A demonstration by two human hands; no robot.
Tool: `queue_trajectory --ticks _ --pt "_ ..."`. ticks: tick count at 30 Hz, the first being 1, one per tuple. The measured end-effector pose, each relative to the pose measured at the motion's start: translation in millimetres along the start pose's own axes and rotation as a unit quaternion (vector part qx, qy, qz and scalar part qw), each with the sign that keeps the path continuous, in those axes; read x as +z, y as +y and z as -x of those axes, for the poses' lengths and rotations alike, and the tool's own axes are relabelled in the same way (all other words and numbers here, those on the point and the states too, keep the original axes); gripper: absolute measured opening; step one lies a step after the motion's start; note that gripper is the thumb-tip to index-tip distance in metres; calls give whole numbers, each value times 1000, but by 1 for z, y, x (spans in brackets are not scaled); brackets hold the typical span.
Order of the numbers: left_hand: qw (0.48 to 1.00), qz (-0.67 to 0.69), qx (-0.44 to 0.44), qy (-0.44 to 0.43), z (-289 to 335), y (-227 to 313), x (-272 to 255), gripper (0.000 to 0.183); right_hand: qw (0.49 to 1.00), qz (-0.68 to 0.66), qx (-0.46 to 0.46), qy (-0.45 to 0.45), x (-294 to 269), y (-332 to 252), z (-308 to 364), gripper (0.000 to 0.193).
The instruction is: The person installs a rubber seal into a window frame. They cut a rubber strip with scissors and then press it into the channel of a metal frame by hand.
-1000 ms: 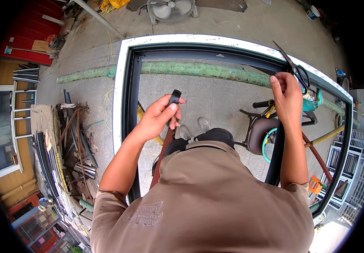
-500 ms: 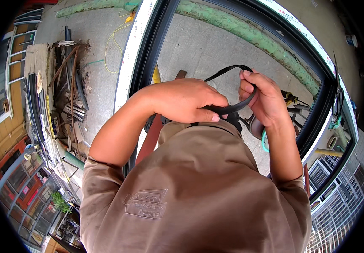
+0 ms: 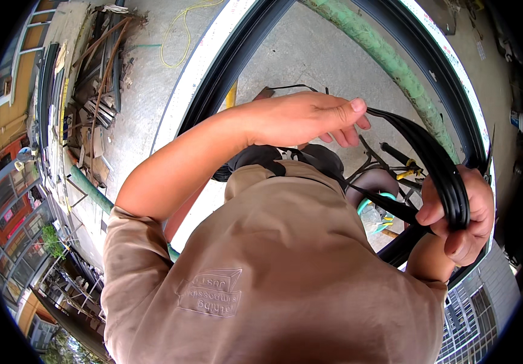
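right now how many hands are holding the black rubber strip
2. The left hand pinches the black rubber strip at its upper end; the right hand grips its bundled loops by the window frame.

The black rubber strip (image 3: 437, 164) vanishes inside the right hand (image 3: 458, 215); the brown shirt (image 3: 285, 273) covers the window frame's (image 3: 213, 79) lower part; distant scrap pile (image 3: 91, 79) indistinct

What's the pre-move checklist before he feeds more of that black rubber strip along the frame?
1. Left hand pinching the black rubber strip: ok.
2. Right hand closed round the strip's bundled loops: ok.
3. Strip free of kinks between the hands: cannot tell.
4. Groove of the dark window frame clean: cannot tell.
5. Strip's loose end located: cannot tell, hidden behind the torso.
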State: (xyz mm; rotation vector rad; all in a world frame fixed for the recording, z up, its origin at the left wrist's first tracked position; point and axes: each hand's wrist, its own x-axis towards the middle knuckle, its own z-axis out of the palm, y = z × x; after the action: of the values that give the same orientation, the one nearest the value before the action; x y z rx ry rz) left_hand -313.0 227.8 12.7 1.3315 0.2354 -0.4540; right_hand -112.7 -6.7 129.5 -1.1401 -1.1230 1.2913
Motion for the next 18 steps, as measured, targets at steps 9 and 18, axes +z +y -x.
queue_trajectory --ticks 9,18 --pt "784 588 118 160 -25 -43 46 49 977 116 111 -144 -7 35 13 58" --pt "889 417 23 187 -23 -70 39 33 873 373 314 27 -14 103 34 40"
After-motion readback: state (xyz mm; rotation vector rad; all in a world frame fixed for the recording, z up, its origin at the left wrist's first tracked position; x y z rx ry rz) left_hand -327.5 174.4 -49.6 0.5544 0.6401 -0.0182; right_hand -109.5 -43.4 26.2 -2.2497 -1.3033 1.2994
